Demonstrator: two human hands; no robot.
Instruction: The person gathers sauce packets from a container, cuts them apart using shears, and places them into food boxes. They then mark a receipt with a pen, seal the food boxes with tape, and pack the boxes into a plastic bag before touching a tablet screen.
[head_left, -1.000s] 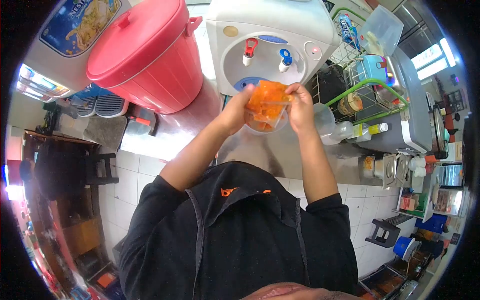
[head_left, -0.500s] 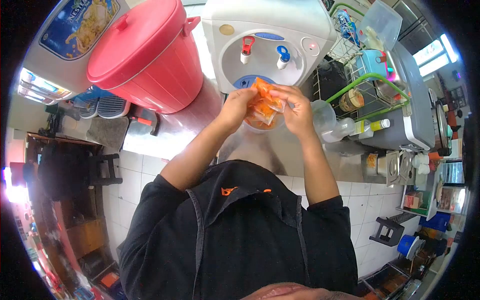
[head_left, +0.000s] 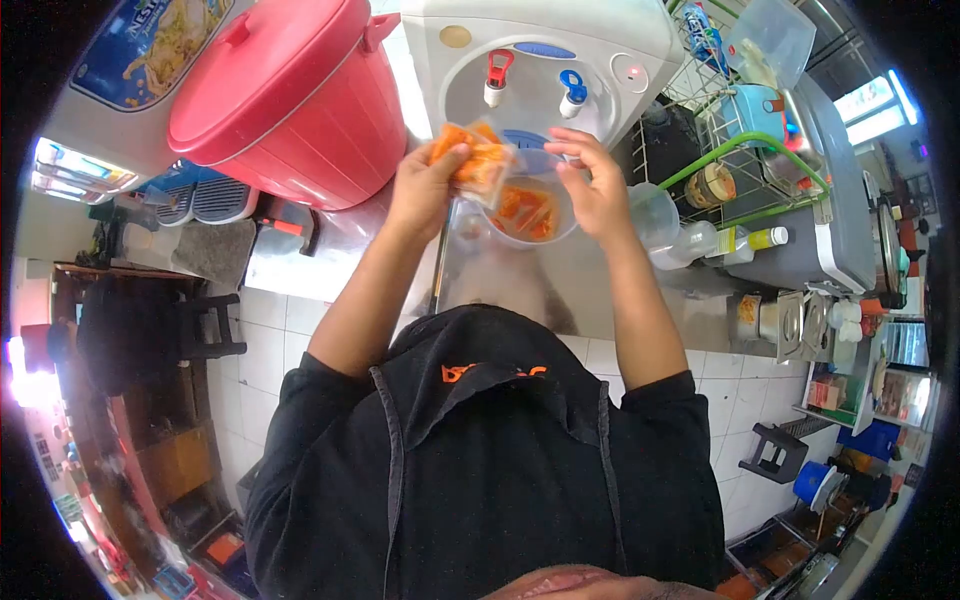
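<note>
My left hand (head_left: 425,190) is closed on a clear plastic bag (head_left: 478,165) with orange pieces in it, held up to the left of a tub. Below and between my hands, the clear round tub (head_left: 527,212) stands on the metal counter with more orange pieces at its bottom. What the orange pieces are I cannot make out. Over the tub's right rim, my right hand (head_left: 592,185) is open and holds nothing, its fingers apart.
Behind the tub stands a white water dispenser (head_left: 450,60) with red and blue taps. A pink lidded bucket (head_left: 320,130) is on the left. Clear bottles (head_left: 690,246) and a green-edged wire rack (head_left: 735,150) stand on the right.
My left hand has moved left and carried the bag away from above the tub. My right hand has let go of the bag, and the tub's contents now show.
</note>
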